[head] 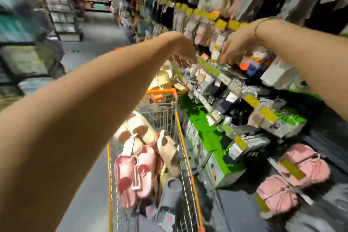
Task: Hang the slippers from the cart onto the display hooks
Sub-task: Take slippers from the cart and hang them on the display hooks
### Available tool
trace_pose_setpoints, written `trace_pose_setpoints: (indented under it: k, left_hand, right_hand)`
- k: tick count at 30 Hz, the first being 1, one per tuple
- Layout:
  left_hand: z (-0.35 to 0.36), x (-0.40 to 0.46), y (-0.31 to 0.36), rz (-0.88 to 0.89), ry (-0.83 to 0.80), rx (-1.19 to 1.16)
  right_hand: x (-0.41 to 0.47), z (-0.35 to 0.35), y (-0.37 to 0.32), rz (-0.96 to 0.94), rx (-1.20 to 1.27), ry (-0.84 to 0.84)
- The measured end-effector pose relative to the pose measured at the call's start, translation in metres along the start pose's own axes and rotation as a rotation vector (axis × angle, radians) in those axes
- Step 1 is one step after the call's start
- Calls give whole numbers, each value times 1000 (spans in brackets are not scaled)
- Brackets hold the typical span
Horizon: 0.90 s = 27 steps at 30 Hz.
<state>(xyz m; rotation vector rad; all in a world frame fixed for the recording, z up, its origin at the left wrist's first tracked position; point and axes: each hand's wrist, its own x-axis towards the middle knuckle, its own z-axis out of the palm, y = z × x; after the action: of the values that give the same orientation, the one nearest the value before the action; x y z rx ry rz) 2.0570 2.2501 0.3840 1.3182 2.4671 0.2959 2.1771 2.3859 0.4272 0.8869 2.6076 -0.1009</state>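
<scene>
Slippers [135, 173] in cart [190, 175] | sock packets [212, 81] crowd hooks | both hands raised

You stand in a shop aisle; racks of packaged socks [216, 79] hang on hooks with yellow price tags [252, 100] to your right; a wire shopping cart [185, 158] with orange trim holds slippers [135, 173]; more stocked shelves [62, 13] line the far aisle.

Dim, motion-blurred, wide-angle edge distortion
</scene>
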Motion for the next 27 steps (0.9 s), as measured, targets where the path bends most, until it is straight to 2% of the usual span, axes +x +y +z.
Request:
trace_pose_setpoints:
  k: [4,9,11,14,16,20,27]
  left_hand:
    - [70,0,-73,-121,-85,-28]
    - [163,6,-140,-219,-114,47]
    - [202,9,-155,-211,-105,135]
    - [263,15,-176,-228,-133,98]
    - [300,16,-192,-241,-127,52]
    - [351,24,-230,-383,-124,-132]
    - [366,73,-298,-522,68,-184]
  right_hand:
    - [60,86,-59,-113,-21,-120]
    - [114,207,-135,-304,-198,-145]
    - [129,251,-155,-346,-185,-159]
    - [145,304,-172,-373,-111,-198]
    - [156,332,-179,-383,-57,-217]
    - [185,373,-193,-399,0,-172]
    - [243,410,-222,-398,138,-91]
